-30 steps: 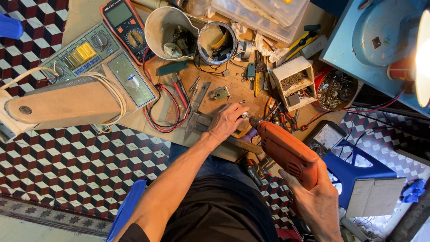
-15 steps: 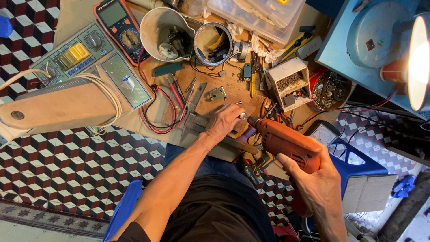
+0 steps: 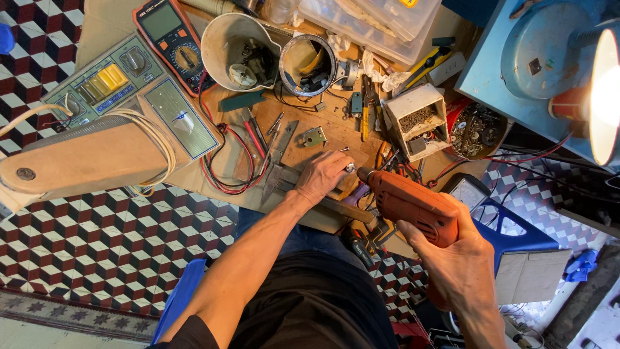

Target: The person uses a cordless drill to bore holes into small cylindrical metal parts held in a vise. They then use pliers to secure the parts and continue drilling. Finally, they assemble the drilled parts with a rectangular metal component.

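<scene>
My right hand point(image 3: 460, 268) grips the handle of an orange electric drill point(image 3: 408, 202), its chuck pointing left toward my left hand. My left hand point(image 3: 323, 176) presses down on a grey metal piece point(image 3: 284, 179) lying on the wooden workbench point(image 3: 336, 126), fingers curled over a small shiny part right at the drill's tip. What lies under the fingers is hidden.
A multimeter point(image 3: 169, 37) with red and black leads point(image 3: 223, 165), a beige tester box point(image 3: 132, 97), a white bucket point(image 3: 236, 48), a metal ring tin point(image 3: 308, 63), a small box of screws point(image 3: 418, 119), a lit lamp point(image 3: 597, 97), a blue stool point(image 3: 510, 239).
The view shifted slightly. The drill moved a little left and its chuck now sits closer to my left hand's fingers; the left hand stayed on the metal piece.
</scene>
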